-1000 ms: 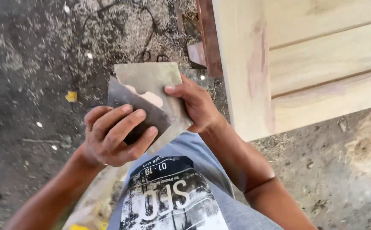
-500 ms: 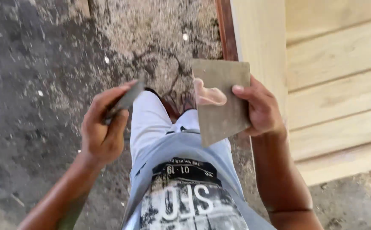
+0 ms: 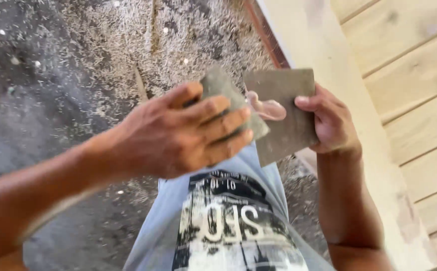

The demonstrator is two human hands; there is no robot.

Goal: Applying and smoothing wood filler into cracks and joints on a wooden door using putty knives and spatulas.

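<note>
Much of the scene is blurred, and the finer grain of the things held cannot be made out. A small folded grey piece of sandpaper [image 3: 231,98] is gripped in the left hand [image 3: 178,135], whose fingers are curled closed over it so that only its upper corner and right edge are seen; the rest is hidden under the fingers. A larger flat grey-brown sheet of sandpaper [image 3: 283,113] is held upright in the right hand [image 3: 331,123], pinched between the thumb on the near face and the fingers wrapped round its right edge; part of that edge is covered by the fingers. The two pieces are held just beside each other, above the person's lap, and whether they touch cannot be told. Both forearms are cut off by the bottom and left edges of the picture. A grey shirt [image 3: 228,226] with a black-and-white printed rectangular panel is seen below the hands, its lower part cut off. Pale wooden boards [image 3: 409,75] are seen along the right side, and dusty ground [image 3: 68,65] strewn with sawdust lies behind the hands.
</note>
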